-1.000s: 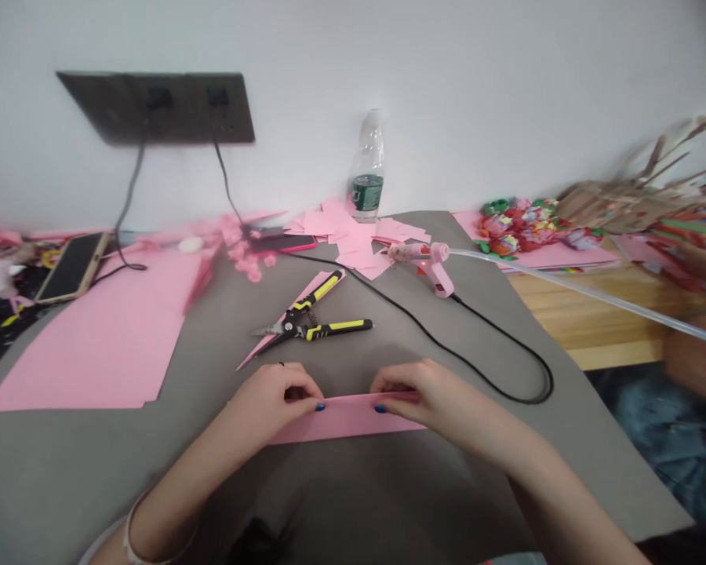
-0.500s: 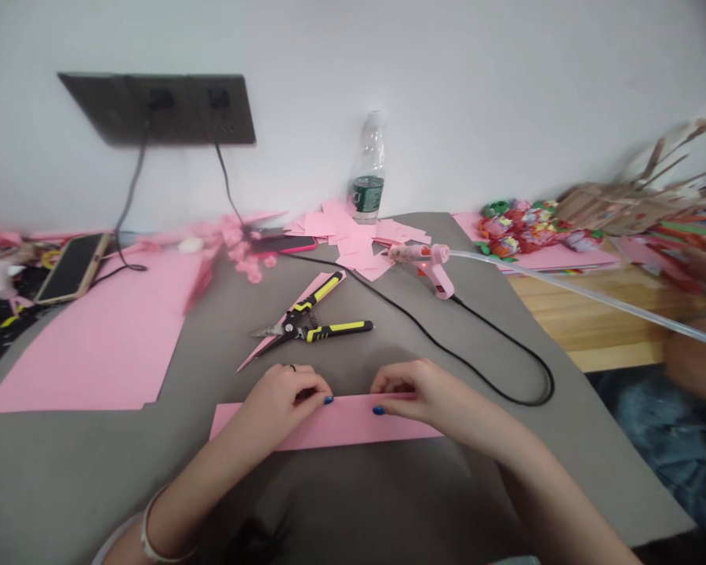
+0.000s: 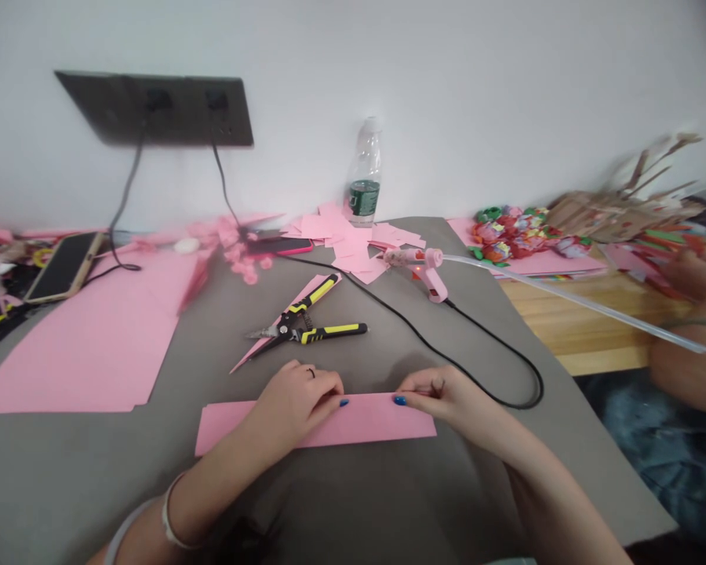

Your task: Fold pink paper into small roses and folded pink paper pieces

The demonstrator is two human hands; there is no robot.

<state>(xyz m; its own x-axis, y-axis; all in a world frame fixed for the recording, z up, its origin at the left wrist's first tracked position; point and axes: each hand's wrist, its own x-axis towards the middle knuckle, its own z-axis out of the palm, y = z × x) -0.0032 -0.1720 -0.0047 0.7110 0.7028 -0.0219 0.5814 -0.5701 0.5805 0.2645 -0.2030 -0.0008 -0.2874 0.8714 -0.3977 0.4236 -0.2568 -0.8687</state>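
A long folded strip of pink paper (image 3: 365,420) lies on the grey table in front of me. My left hand (image 3: 297,400) pinches its far edge near the middle, thumb on top and fingers curled behind. Farther right along the same edge, my right hand (image 3: 438,396) also holds the paper between thumb and fingers. Just beyond my hands rest yellow-and-black pruning shears (image 3: 297,322), blades apart, on a narrow pink paper piece (image 3: 244,362).
Behind the shears are a pink glue gun (image 3: 427,271) with a long glue stick and black cord, pink paper scraps (image 3: 350,243) and a bottle (image 3: 365,176). Pink sheets (image 3: 94,337) and a phone (image 3: 64,267) lie left. Another person's arm (image 3: 691,345) is at right.
Both my hands have shifted right along the folded paper's far edge, and the paper's right end now shows. The whole view has shifted slightly.
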